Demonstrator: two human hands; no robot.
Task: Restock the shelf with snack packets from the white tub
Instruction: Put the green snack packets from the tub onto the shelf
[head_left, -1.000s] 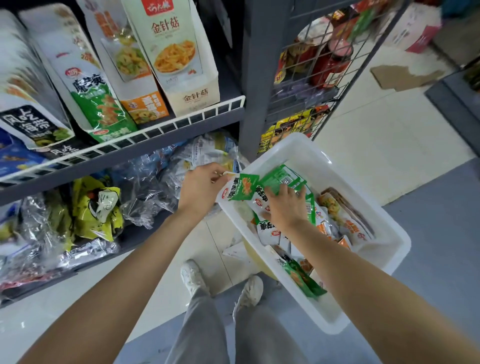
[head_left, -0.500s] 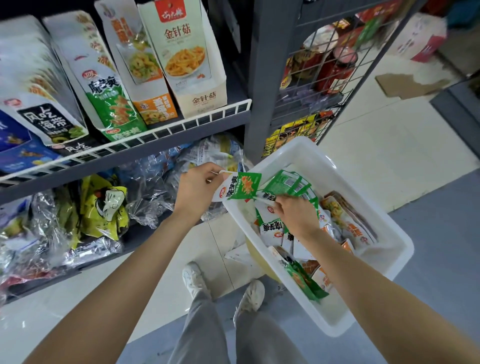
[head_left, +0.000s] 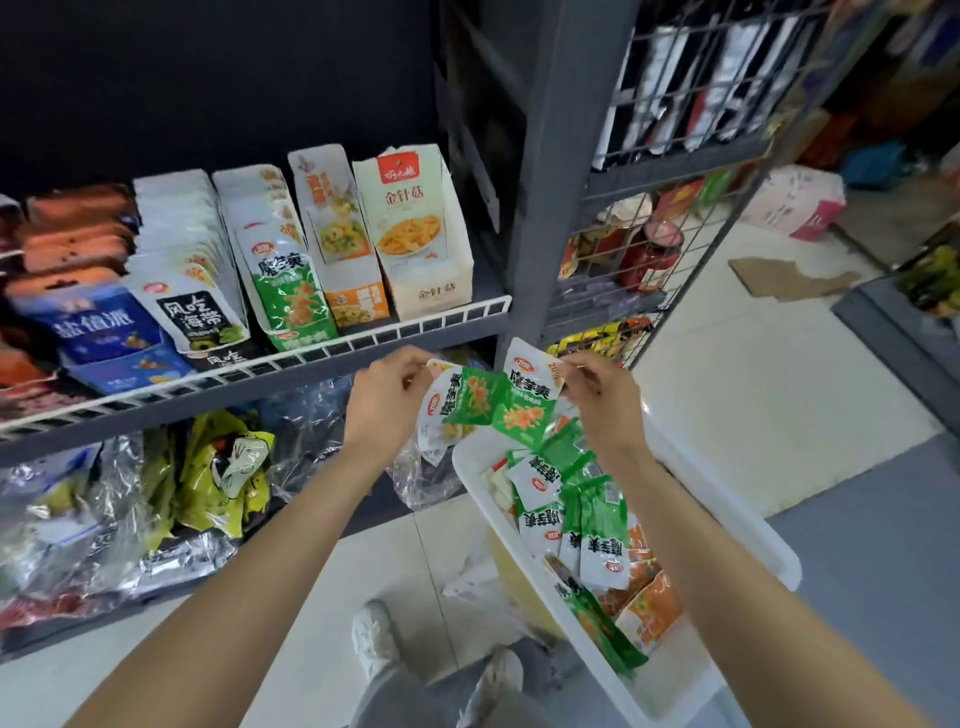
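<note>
Nearest you, two pale shoes (head_left: 374, 636) stand on the tiled floor (head_left: 769, 395); to their right the white tub (head_left: 727, 525) carries a loose heap of green-and-white snack packets (head_left: 571, 525), too overlapped to count; above its far end your two hands meet: your left hand (head_left: 382, 402) pinches one snack packet (head_left: 457, 402) by its top edge, your right hand (head_left: 605, 402) pinches a second packet (head_left: 530, 400) beside it, the two overlapping; beyond, the wire-fronted shelf (head_left: 405, 327) holds two upright display boxes (head_left: 415, 234) at its right end.
</note>
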